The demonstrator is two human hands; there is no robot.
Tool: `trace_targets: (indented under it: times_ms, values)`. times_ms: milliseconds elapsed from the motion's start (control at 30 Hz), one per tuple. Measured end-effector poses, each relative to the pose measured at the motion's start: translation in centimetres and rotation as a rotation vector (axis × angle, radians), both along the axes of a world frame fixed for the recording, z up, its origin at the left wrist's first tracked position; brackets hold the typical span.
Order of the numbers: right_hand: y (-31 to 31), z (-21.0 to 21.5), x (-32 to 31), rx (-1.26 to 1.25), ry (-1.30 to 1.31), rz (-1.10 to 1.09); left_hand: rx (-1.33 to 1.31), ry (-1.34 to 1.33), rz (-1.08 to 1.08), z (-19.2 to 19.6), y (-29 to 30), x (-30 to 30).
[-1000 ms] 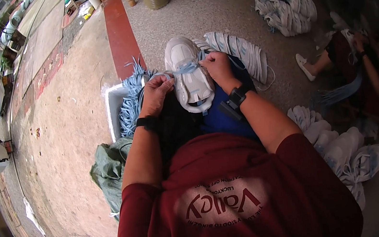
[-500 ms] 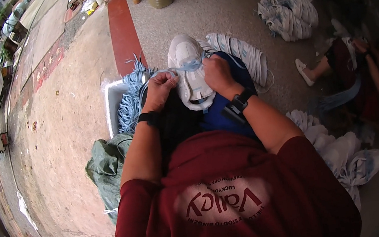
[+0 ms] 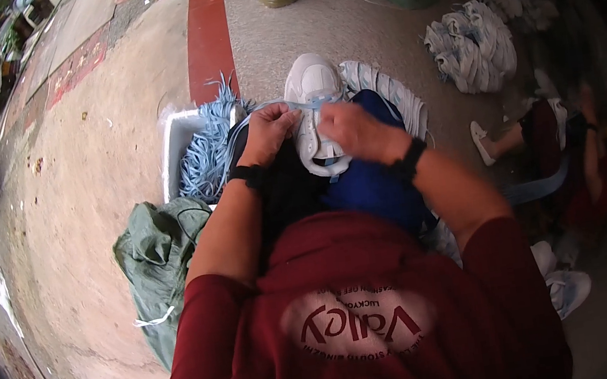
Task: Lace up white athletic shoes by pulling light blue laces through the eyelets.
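Observation:
A white sneaker [image 3: 312,87] rests on my lap, toe pointing away from me. A pale blue lace [image 3: 310,101] runs across its eyelets. My left hand [image 3: 270,132] pinches the lace at the shoe's left side. My right hand [image 3: 353,130] lies over the shoe's right side and tongue, fingers closed on the lace there. Both wrists wear black bands. My lap is covered by blue cloth [image 3: 373,187].
A white tub [image 3: 172,150] full of pale blue laces [image 3: 208,145] stands at my left. A green cloth bag [image 3: 155,264] lies beside it. Heaps of white shoes [image 3: 471,46] lie on the floor to the right, where another person [image 3: 546,148] sits.
My right hand has slid down from the shoe's upper right onto its tongue area. My left hand has shifted slightly inward along the lace. The shoe stays on my lap.

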State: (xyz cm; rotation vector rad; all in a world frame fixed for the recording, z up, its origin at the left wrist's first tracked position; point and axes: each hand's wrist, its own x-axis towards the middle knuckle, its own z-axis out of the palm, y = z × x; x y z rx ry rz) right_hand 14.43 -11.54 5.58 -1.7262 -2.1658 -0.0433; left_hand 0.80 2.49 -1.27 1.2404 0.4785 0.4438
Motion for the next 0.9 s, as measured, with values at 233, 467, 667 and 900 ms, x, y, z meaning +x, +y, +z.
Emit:
trace_targets:
  times_ms: [233, 467, 667, 900]
  values:
    - [0.3, -2.0, -0.6, 0.109, 0.257, -0.034, -0.047, -0.013, 0.002, 0.8, -0.6, 0.8]
    - [0.8, -3.0, -0.6, 0.134, 0.363, -0.270, 0.239, 0.125, 0.168, -2.1, -0.4, 1.8]
    - [0.9, -4.0, -0.1, 0.175, 0.446, -0.292, 0.515, 0.210, 0.237, -0.7, -2.2, 2.1]
    - [1.0, -4.4, -0.1, 0.170, 0.452, -0.314, 0.591, 0.351, 0.338, 0.2, -2.4, 2.1]
